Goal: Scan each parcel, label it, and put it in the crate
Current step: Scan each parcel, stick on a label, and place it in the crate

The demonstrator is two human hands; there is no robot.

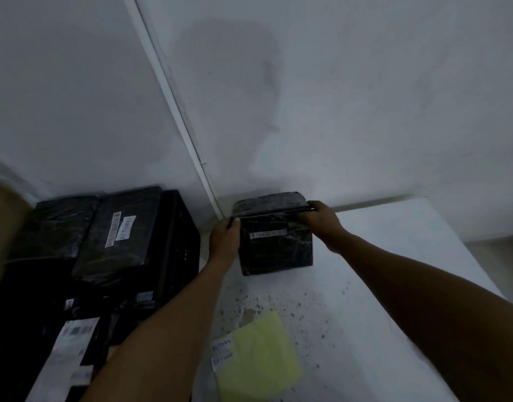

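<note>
1. A black-wrapped parcel (274,233) stands near the far left corner of the white table (394,285), close to the wall.
2. The left hand (225,237) grips its upper left edge; the right hand (322,220) grasps the upper right edge.
3. A black crate (177,245), seemingly full of labelled parcels, sits just left of the table edge.
4. A yellow cloth (258,361) and two "RETURN" labels (222,351) lie nearer, with bare tabletop to the right.

both hands (274,227) grip black parcel (275,245).
</note>
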